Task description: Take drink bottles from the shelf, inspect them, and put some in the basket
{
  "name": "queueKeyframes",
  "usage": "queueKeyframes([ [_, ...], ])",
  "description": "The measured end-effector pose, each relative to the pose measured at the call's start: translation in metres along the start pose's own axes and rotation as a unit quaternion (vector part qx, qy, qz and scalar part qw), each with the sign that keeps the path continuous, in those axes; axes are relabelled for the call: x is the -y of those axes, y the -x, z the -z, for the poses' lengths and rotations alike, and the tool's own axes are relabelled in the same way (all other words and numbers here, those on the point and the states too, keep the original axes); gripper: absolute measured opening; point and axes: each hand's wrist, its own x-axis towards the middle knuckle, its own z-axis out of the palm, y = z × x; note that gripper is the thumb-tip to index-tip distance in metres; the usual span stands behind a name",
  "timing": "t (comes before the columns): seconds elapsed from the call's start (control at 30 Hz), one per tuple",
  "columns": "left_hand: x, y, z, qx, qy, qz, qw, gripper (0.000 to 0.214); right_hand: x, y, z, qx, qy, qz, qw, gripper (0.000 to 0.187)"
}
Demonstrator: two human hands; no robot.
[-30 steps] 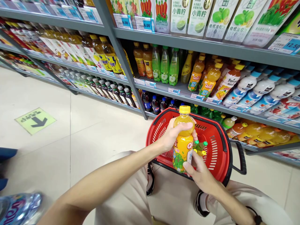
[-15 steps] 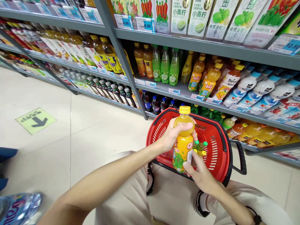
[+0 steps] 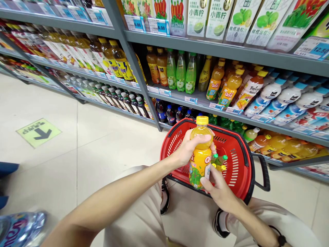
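Note:
An orange juice bottle point(image 3: 200, 157) with a yellow cap stands nearly upright between my two hands. My left hand point(image 3: 189, 145) is wrapped round its upper part, with the thumb across the front. Low on the label, my right hand point(image 3: 217, 187) grips the bottle from the right, thumb near the base. Below and behind the bottle is a red shopping basket point(image 3: 239, 144) with a black rim. Several small bottles with green and yellow caps point(image 3: 219, 159) lie inside it, partly hidden by the bottle and my hands.
A grey shelf point(image 3: 180, 37) of drinks runs across the far side. On its middle level are similar orange bottles point(image 3: 227, 89) and green bottles point(image 3: 181, 72). The basket's black handle point(image 3: 264, 173) sticks out right. A floor sign point(image 3: 38, 132) and a clear-wrapped pack point(image 3: 22, 228) are at left.

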Motion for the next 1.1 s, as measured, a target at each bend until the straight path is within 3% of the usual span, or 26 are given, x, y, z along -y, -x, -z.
queueKeyframes([
  [0.13, -0.006, -0.001, -0.004, -0.031, 0.014, 0.001, 0.999, 0.041, 0.008, -0.001, -0.003, -0.003, -0.055, -0.028, 0.998, 0.055],
  [0.3, -0.019, -0.009, -0.007, -0.143, 0.056, 0.005, 0.988, 0.052, 0.02, -0.004, -0.001, -0.006, -0.172, -0.06, 0.983, 0.065],
  [0.4, -0.022, -0.016, -0.002, -0.192, 0.11, 0.02, 0.975, 0.048, 0.023, -0.008, 0.002, -0.001, -0.236, -0.022, 0.971, 0.05],
  [0.53, -0.018, -0.021, 0.008, -0.183, 0.17, 0.025, 0.968, 0.04, 0.024, -0.012, 0.003, -0.01, -0.283, -0.019, 0.959, 0.033],
  [0.7, -0.018, -0.022, 0.01, -0.193, 0.182, 0.031, 0.964, 0.042, 0.026, -0.013, 0.003, -0.049, -0.263, -0.015, 0.963, 0.036],
  [0.93, -0.025, -0.024, 0.008, -0.23, 0.188, 0.044, 0.954, 0.047, 0.03, -0.016, 0.008, -0.08, -0.213, -0.015, 0.974, 0.055],
  [1.1, -0.027, -0.025, 0.009, -0.232, 0.197, 0.049, 0.951, 0.046, 0.027, -0.016, 0.006, -0.125, -0.158, 0.021, 0.979, 0.06],
])
